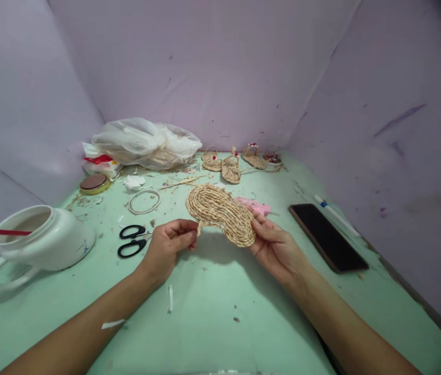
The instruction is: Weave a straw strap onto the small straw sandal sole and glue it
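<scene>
A woven straw sandal sole (pixel 220 212), coiled from twisted cord, is held up above the table. My right hand (pixel 279 247) grips its right end, thumb on top and fingers beneath. At the sole's left edge, my left hand (pixel 169 247) is closed in a pinch by the short loose cord end (pixel 199 227); its fingertips partly hide what they hold. Black-handled scissors (pixel 132 249) lie just left of my left hand. Behind the sole, partly covered by it, is a pink tool (pixel 259 206) whose kind I cannot make out.
A white mug (pixel 68 237) with a red stick stands at left. A phone (pixel 328 237) and pen (pixel 335 214) lie at right. Small straw sandals (pixel 231 171), a plastic bag (pixel 142 143), a round tin (pixel 94 183) and a wire ring (pixel 144 212) sit toward the back.
</scene>
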Demonstrator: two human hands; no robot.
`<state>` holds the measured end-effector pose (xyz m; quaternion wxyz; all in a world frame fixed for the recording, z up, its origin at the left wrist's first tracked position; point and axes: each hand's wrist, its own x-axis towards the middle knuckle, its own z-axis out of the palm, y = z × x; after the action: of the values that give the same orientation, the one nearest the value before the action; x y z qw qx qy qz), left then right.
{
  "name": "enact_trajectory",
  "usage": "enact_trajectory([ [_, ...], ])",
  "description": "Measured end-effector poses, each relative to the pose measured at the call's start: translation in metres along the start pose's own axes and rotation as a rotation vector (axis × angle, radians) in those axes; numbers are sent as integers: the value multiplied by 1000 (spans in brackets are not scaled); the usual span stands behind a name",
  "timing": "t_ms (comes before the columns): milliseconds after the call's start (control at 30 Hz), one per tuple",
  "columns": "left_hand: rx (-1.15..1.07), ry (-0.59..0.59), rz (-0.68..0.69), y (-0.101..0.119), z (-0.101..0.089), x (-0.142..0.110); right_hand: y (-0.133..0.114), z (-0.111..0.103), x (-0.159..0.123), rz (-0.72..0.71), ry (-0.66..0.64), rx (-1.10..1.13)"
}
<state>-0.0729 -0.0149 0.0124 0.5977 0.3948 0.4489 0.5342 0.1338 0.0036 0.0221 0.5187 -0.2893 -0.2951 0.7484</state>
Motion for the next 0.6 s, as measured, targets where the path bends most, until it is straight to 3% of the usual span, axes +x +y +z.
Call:
enact_trajectory([
  [100, 34, 25, 41, -2, 2, -1, 3, 0, -1, 16, -6, 38],
  [200, 10, 160, 112, 2, 0, 3, 6, -1, -2, 30, -30, 42],
  [333, -69, 221, 63, 10, -6, 6, 8, 0, -2, 43, -32, 70],
  [400, -30, 169, 26, 10, -5, 2, 9, 2, -3, 35, -26, 85],
  [500, 139, -33, -34, 7, 3, -10, 13, 5, -5, 10, -22, 99],
  [600, 281, -167, 12, 3, 17, -22, 20, 10, -8, 5, -37, 81],
])
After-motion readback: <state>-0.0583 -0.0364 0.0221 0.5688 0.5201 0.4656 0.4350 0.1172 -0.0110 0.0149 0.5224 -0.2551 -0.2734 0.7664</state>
